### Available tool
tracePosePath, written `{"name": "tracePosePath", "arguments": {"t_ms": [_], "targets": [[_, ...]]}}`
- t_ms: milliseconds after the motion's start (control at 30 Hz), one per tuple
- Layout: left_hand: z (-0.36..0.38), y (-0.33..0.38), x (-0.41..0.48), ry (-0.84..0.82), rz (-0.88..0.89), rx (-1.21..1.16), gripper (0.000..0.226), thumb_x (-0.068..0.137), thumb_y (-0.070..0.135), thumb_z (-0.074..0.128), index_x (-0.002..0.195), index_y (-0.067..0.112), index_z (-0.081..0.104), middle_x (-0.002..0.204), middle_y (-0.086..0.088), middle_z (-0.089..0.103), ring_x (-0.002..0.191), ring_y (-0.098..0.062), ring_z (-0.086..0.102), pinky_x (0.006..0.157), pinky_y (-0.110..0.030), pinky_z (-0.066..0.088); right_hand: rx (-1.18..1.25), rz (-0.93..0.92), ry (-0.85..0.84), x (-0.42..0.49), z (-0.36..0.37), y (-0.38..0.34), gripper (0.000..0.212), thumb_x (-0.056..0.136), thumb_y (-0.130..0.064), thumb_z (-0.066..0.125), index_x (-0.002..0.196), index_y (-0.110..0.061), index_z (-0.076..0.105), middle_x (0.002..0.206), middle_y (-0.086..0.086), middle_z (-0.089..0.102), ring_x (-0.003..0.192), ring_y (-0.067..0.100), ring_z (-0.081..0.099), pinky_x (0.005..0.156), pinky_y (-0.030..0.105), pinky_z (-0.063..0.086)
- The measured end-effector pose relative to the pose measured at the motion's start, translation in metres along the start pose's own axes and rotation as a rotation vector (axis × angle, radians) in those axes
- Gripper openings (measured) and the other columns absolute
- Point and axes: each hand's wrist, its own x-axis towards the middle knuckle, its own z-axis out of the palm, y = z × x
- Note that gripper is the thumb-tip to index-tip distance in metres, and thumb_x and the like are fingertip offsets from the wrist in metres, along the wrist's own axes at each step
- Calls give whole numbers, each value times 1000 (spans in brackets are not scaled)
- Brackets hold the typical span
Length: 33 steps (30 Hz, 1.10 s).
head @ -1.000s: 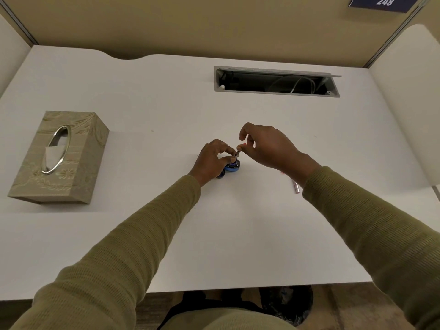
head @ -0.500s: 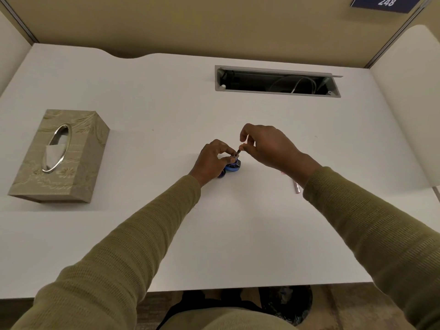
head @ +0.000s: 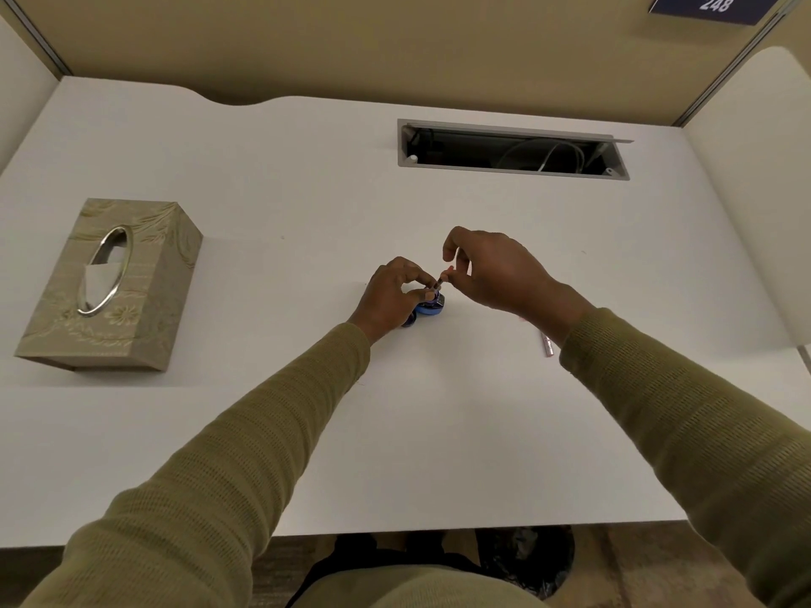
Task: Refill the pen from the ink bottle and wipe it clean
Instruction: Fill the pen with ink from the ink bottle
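A small blue ink bottle [head: 429, 306] stands in the middle of the white desk [head: 439, 432]. My left hand [head: 390, 296] curls around it from the left and holds it. My right hand [head: 491, 269] pinches a thin pen part [head: 443, 277] whose dark tip points down at the bottle's mouth. A small dark cap [head: 410, 320] lies against the bottle, half hidden under my left hand. A pinkish pen piece [head: 547, 345] lies on the desk under my right wrist.
A beige tissue box [head: 109, 283] with a tissue sticking out sits at the left. An open cable slot [head: 511, 150] is cut into the desk at the back. Partition walls close the back and sides. A dark bin [head: 526, 559] stands under the desk's front edge.
Both hands stay at the bottle; my right hand's fingers have shifted very slightly on the pen part.
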Motion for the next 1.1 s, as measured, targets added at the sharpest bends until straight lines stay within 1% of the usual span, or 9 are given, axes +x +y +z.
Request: {"name": "tracePosePath", "arguments": {"t_ms": [100,167,267,367,533,667,800,967,1100], "targets": [[1,-1,1,-9,-2,15,10,84,19,76,92,25,75,110,6,62,114,-19,51,101,-33,38,-5,2,1,-1,1,1,9,91,-18,64,99,-18,61,88,0,69,79,21,59,63,31,40],[1,-2,1,-11,-3,17,10,83,19,76,92,25,75,109,7,61,114,-19,52,101,-33,38,-8,6,6,-1,2,2,5,91,-19,64,95,-16,61,88,0,69,79,22,60,63,31,41],[1,-2,1,-5,1,16,11,83,19,76,91,27,74,108,7,62,113,-19,53,101,-35,40,-15,9,28,-2,2,1,12,92,-26,65,92,-15,61,85,-1,67,77,22,59,62,31,40],[1,-1,1,-4,5,18,12,84,19,76,91,28,73,109,6,62,113,-19,53,102,-36,40,-17,5,32,-3,2,1,15,93,-29,65,100,-17,60,87,-4,65,76,20,57,63,31,39],[0,1,1,-3,5,24,10,84,18,76,91,25,74,109,6,62,114,-20,52,102,-35,39,-24,4,9,-3,3,1,6,92,-22,64,95,-16,63,89,0,68,82,22,60,64,32,42],[1,2,0,3,11,27,11,84,17,76,92,25,74,110,4,62,113,-20,53,103,-39,41,-8,36,16,-4,2,-1,7,92,-21,64,92,-14,62,87,0,68,80,21,59,63,31,38],[0,4,0,12,22,50,11,84,18,75,94,21,76,110,4,63,113,-20,52,104,-41,40,7,41,18,-7,0,-2,8,93,-22,63,93,-14,61,87,0,67,78,22,58,64,33,41],[-1,10,-2,24,115,148,12,82,18,75,91,26,75,106,8,62,105,-14,49,100,-45,39,17,56,16,-13,0,-1,4,88,-15,60,92,-17,60,86,1,68,79,24,59,67,37,49],[-2,21,-3,25,221,295,13,84,18,74,94,26,75,106,8,61,105,-15,47,91,-34,28,33,100,18,-18,5,-2,4,90,-18,63,93,-17,65,87,1,69,83,23,62,72,38,52]]}}
